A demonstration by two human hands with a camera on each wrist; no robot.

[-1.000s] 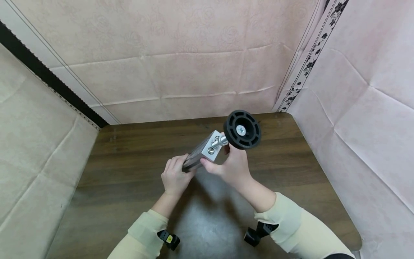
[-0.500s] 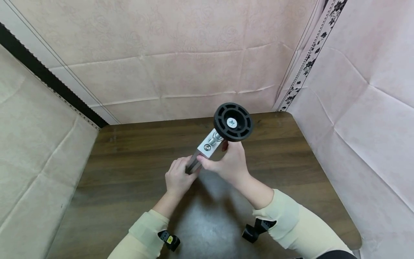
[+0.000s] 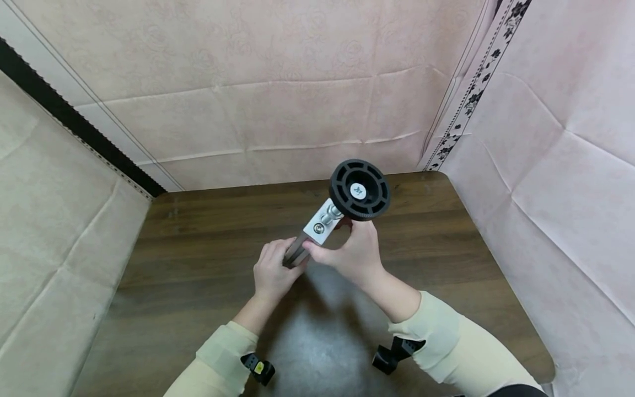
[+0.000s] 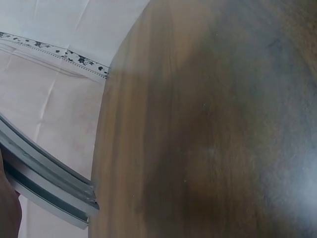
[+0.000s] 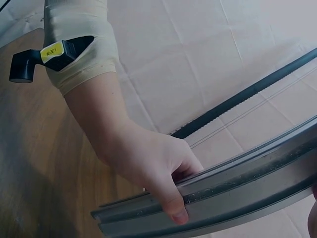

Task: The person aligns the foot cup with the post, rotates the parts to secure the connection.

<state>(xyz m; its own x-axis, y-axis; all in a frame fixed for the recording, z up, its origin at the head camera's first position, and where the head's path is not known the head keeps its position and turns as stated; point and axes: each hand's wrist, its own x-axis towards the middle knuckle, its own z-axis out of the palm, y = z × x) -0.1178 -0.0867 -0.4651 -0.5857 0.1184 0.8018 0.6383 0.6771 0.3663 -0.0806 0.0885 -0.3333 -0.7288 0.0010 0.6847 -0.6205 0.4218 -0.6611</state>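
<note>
Both hands hold a grooved aluminium profile above the table, its length tilted in the head view. A pale metal end plate with screws faces up, and a black round levelling foot stands out from it on a short threaded stem. My left hand grips the profile's lower part; in the right wrist view its thumb lies across the grooved side. My right hand pinches the profile near the end plate, thumb at the front edge; its other fingers are largely hidden behind. The left wrist view shows the profile's other end.
A brown wood-grain table lies beneath the hands, with a glossy bright patch near its front. Pale patterned cloth walls rise at the back and both sides. A black camera mount sits on the right sleeve, another on the left.
The profile has turned slightly, and its foot has shifted left and a little up since a second ago. In the last half second it has hardly moved; both hands keep their hold.
</note>
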